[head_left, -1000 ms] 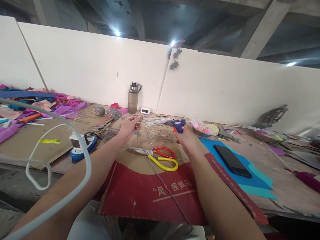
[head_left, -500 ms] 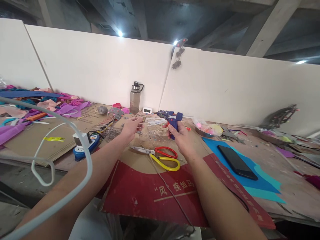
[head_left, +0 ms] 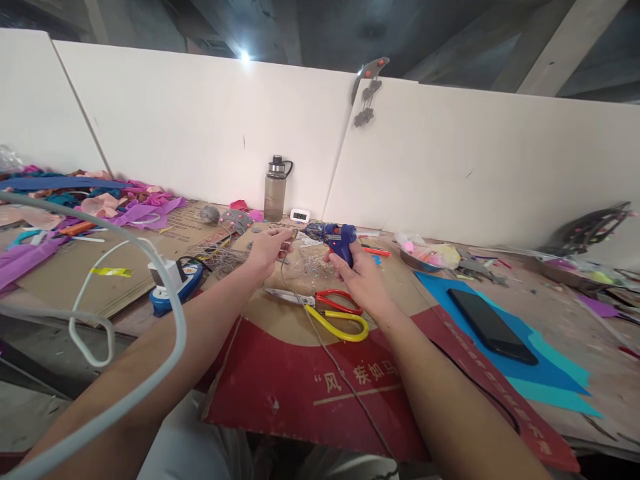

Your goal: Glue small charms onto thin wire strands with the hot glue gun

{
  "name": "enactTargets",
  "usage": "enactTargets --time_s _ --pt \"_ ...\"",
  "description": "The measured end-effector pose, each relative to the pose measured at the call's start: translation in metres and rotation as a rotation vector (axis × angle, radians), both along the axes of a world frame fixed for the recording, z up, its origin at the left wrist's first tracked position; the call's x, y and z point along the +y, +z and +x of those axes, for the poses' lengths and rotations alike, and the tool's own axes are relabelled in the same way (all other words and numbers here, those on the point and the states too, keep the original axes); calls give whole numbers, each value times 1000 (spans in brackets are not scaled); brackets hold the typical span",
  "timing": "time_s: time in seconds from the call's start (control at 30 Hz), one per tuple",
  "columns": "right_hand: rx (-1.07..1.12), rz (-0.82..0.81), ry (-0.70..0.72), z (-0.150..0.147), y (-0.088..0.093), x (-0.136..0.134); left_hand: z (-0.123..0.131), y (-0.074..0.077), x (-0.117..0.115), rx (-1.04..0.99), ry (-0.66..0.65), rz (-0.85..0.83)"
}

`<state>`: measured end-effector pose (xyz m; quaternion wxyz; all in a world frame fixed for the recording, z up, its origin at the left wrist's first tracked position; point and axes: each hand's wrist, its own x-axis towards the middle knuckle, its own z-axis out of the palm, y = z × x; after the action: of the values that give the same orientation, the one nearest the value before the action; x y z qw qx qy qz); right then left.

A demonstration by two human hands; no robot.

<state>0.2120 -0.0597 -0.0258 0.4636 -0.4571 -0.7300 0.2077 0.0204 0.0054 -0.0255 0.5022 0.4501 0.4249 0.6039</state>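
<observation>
My right hand (head_left: 363, 273) is closed around the handle of a blue hot glue gun (head_left: 341, 235), its nozzle pointing left. My left hand (head_left: 270, 252) pinches the end of a thin grey cord (head_left: 327, 347), where a small brownish bit shows at the fingertips. The nozzle is at or very near those fingertips; whether it touches is too small to tell. From the left fingers the cord runs down over the scissors (head_left: 345, 325), which have one red and one yellow handle, and across the red and tan cardboard (head_left: 280, 393) to its front edge.
A grey bottle (head_left: 275, 193) and a small digital clock (head_left: 300, 215) stand by the white panel. Left lie a blue power strip (head_left: 175, 290), a looping white cable (head_left: 180, 313) and felt scraps (head_left: 105, 207). Right, a black phone (head_left: 493, 327) rests on blue sheets (head_left: 555, 367).
The glue gun has come closer to my left fingertips and its nozzle now sits right beside them. My left hand keeps its pinch. The whole view has shifted slightly.
</observation>
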Motion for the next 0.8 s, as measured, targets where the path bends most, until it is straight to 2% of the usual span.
enactTargets --time_s 0.27,0.8 --pt "-68 16 -64 1 -2 2 4 0 -2 46 5 11" --pt "-130 57 -101 1 -1 0 6 0 -3 69 11 66"
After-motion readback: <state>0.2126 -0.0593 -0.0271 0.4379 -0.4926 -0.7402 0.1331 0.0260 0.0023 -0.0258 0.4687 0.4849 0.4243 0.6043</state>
